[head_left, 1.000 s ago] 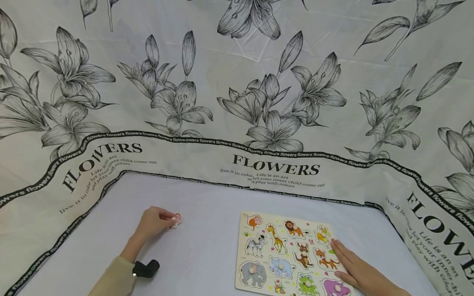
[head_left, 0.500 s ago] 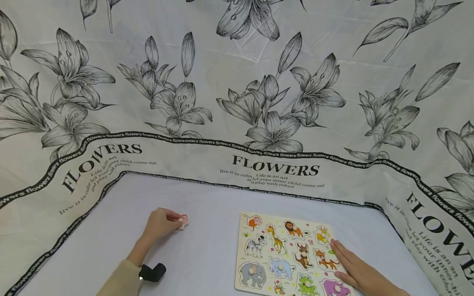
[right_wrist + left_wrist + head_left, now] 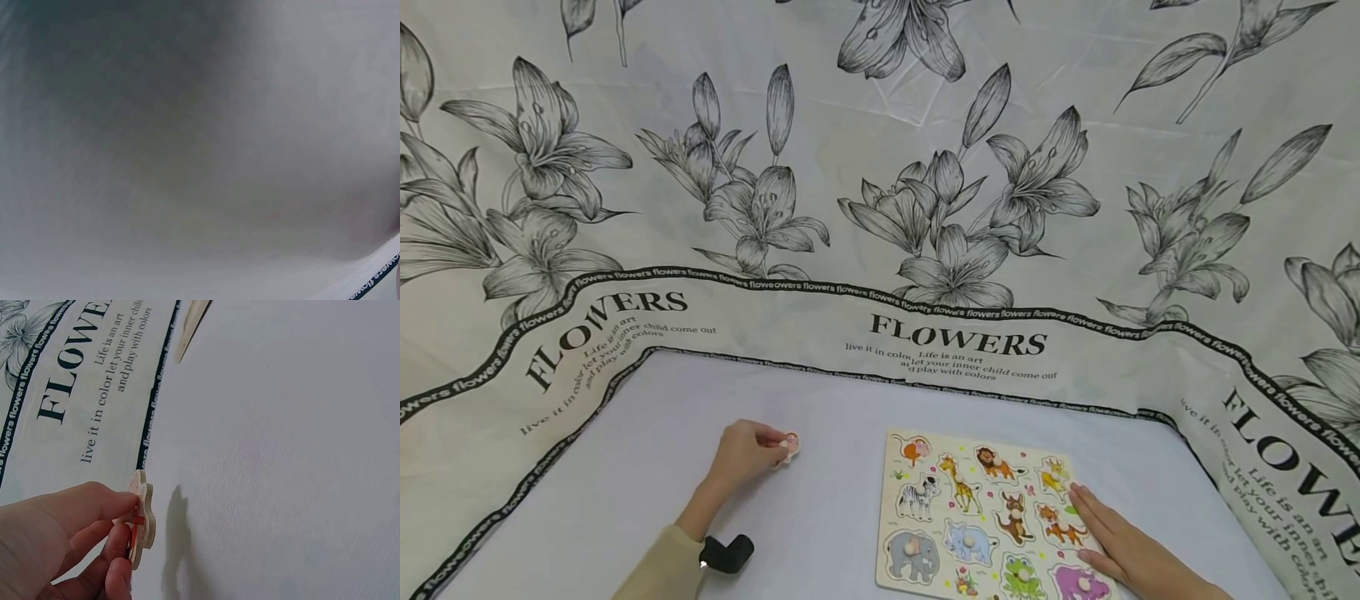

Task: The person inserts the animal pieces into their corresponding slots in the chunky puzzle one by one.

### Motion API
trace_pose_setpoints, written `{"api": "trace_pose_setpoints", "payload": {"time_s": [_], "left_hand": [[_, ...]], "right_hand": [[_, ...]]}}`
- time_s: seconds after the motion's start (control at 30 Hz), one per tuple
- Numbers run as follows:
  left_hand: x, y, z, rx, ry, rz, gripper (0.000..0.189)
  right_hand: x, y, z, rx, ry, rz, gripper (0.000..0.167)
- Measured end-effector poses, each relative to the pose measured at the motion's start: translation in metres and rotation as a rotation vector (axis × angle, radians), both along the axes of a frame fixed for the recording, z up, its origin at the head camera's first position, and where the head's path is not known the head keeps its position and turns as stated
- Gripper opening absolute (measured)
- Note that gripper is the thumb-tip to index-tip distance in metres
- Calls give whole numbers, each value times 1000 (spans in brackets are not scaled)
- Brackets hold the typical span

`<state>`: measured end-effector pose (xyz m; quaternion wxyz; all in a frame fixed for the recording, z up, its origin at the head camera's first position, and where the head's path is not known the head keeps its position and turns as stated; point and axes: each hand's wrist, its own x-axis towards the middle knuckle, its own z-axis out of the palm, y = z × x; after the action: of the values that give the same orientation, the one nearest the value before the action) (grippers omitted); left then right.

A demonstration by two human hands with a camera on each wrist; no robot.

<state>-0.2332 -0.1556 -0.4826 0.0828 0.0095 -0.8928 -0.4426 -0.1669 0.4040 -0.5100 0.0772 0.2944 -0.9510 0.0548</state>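
My left hand (image 3: pixel 737 454) pinches a small wooden puzzle piece (image 3: pixel 791 447) with a pinkish print, left of the board. In the left wrist view, thumb and fingers grip this piece (image 3: pixel 149 519) upright, its wavy edge turned to the camera and its picture mostly hidden. The wooden animal puzzle board (image 3: pixel 886 508) lies to the right on the white table. Straight fingers of my right hand (image 3: pixel 1123 546) rest along the board's right edge. The right wrist view is a blur of pale surface and shadow.
Several knobbed animal pieces sit in the board, among them an elephant (image 3: pixel 912 560), a frog (image 3: pixel 1022 579) and a lion (image 3: pixel 997 464). A flower-printed cloth (image 3: pixel 805 333) borders the white tabletop (image 3: pixel 835 500). On the left wrist is a black device (image 3: pixel 727 553).
My left hand has moved to the right with the puzzle piece, closer to the board. The right hand and the board have stayed in place.
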Motion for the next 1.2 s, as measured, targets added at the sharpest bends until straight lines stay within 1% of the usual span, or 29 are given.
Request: {"api": "trace_pose_setpoints", "payload": {"time_s": [0.2, 0.47, 0.6, 0.7, 0.8, 0.97, 1.2], "left_hand": [[-2, 14, 3, 4, 0, -20, 13], [-3, 34, 9, 34, 11, -62, 12], [-4, 42, 11, 48, 26, -79, 10], [-6, 49, 12, 71, 30, -93, 10], [-8, 56, 13, 98, 26, -115, 10], [-10, 69, 14, 95, 13, -147, 12], [-13, 85, 14, 102, -10, -189, 13]], "right_hand": [[1, 0, 2, -2, 3, 6, 71], [2, 0, 3, -11, 17, 10, 71], [2, 0, 3, -13, 30, 10, 70], [2, -1, 3, -12, 23, 4, 70], [2, -1, 4, -12, 0, -9, 70], [2, -2, 3, -7, -36, -28, 70], [2, -3, 2, -20, -9, -19, 69]]}}
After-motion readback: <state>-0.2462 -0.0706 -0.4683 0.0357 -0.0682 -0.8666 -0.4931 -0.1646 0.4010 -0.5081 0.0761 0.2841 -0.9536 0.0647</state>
